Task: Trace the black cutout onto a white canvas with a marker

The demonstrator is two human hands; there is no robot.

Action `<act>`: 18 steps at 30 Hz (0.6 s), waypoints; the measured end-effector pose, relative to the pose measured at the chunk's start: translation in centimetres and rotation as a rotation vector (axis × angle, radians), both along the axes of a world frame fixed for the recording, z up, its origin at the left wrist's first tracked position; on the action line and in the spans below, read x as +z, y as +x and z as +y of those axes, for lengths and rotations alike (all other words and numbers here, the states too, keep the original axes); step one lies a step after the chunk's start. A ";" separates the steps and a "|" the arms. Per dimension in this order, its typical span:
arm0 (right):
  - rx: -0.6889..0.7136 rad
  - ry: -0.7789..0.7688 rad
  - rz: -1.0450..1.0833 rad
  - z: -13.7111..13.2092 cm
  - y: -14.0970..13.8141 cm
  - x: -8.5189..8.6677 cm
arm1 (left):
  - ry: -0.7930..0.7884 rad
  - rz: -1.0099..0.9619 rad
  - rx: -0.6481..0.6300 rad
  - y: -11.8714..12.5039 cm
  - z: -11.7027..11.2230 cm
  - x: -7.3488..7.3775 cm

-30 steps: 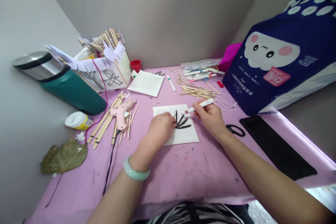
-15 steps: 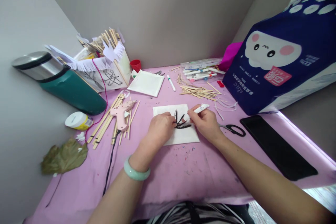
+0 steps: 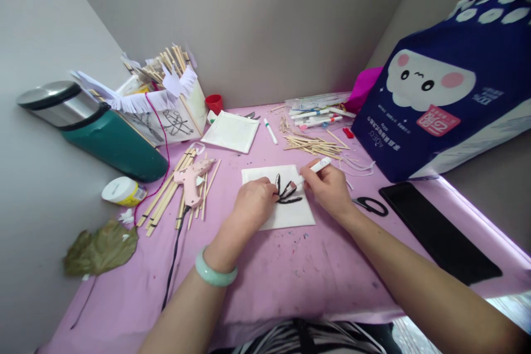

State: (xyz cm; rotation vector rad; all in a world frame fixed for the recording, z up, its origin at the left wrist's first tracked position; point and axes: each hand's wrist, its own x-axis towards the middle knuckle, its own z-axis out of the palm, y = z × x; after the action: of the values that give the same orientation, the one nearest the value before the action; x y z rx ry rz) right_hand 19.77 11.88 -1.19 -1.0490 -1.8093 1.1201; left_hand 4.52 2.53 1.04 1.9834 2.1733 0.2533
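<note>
A square white panel point(image 3: 288, 218) lies on the pink-covered table in front of me. Black leaf-like strokes or strips point(image 3: 290, 199) fan out across its middle. My right hand point(image 3: 332, 191) grips a white marker point(image 3: 319, 165), its brownish tip low over the panel beside the black shapes. On the panel's left side rests my left hand point(image 3: 256, 202), fingers drawn together at the base of the black shapes. Whatever those fingertips pinch is hidden. A pale green bangle point(image 3: 215, 269) circles the left wrist.
Left of the panel lie a pink glue gun point(image 3: 191, 180) on bamboo sticks, a green flask point(image 3: 120, 146) and a dried leaf point(image 3: 102, 249). Black-handled scissors point(image 3: 373, 206) and a black slab point(image 3: 440, 232) are at right. Behind are thin sticks point(image 3: 315, 146) and a second white panel point(image 3: 232, 131).
My right hand has shifted slightly right with the marker, showing more of the black shapes. My left hand stays in place.
</note>
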 end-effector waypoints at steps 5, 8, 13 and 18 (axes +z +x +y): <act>0.008 0.023 -0.066 -0.4 0.3 -0.7 | 0.004 0.000 -0.003 0.0 0.0 0.0; 0.024 0.018 -0.092 -0.9 0.2 -0.6 | 0.012 0.001 -0.005 -0.1 0.0 -0.1; 0.047 -0.051 -0.094 -1.5 0.1 -0.1 | 0.022 -0.005 -0.004 -0.1 0.0 -0.3; 0.058 -0.019 -0.127 -1.5 0.4 -0.2 | 0.027 -0.001 -0.010 0.0 -0.1 -0.2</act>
State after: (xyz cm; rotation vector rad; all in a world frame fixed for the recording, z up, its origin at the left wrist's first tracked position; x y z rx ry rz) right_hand 20.16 10.33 -1.39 -1.1074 -1.9428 1.1293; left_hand 4.48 2.48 0.79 2.0069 2.1707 0.2827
